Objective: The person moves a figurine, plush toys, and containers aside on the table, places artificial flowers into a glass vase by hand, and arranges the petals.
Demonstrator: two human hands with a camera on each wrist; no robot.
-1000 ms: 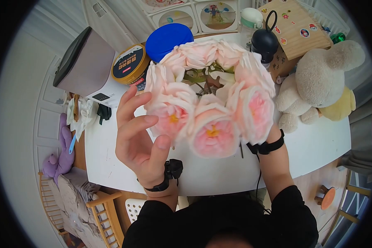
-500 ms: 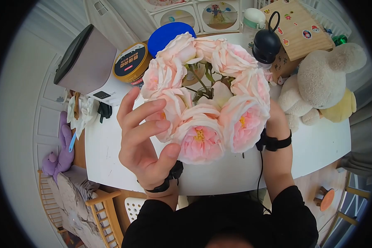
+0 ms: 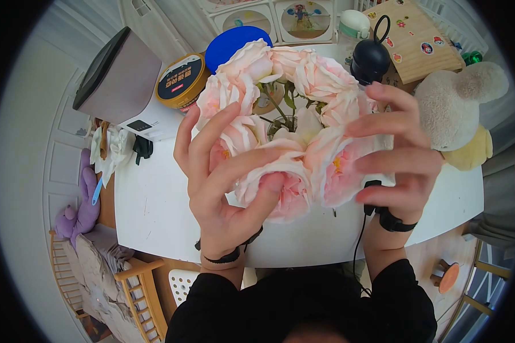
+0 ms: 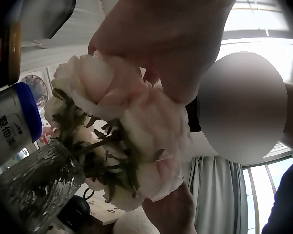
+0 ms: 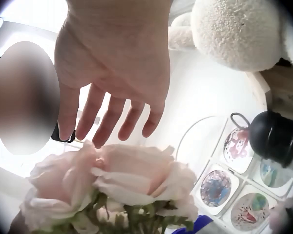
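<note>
A ring of pale pink roses [image 3: 280,194] with yellow centres stands in a ribbed clear glass vase [image 4: 41,183]; green stems [image 4: 112,151] show beneath the blooms. My left hand [image 3: 226,194] is at the front left of the bunch. Its thumb and index finger lie apart across the front rose, and the other fingers spread over the left blooms. On the right side, my right hand [image 3: 403,151] reaches over the flowers with its fingers spread. In the right wrist view its fingers [image 5: 107,117] extend towards the petals, fingertips close above them, holding nothing.
Behind the roses stand a blue-lidded tub [image 3: 234,48], a yellow tub [image 3: 180,80] and a grey appliance [image 3: 117,80]. A black bottle [image 3: 371,60], a white-lidded bottle [image 3: 353,26], a stickered wooden board [image 3: 412,40] and a plush rabbit [image 3: 455,114] sit at the right.
My right hand has come out from behind the roses to over their right side. My left hand has moved right, onto the front rose. The bunch shifted and turned, then settled.
</note>
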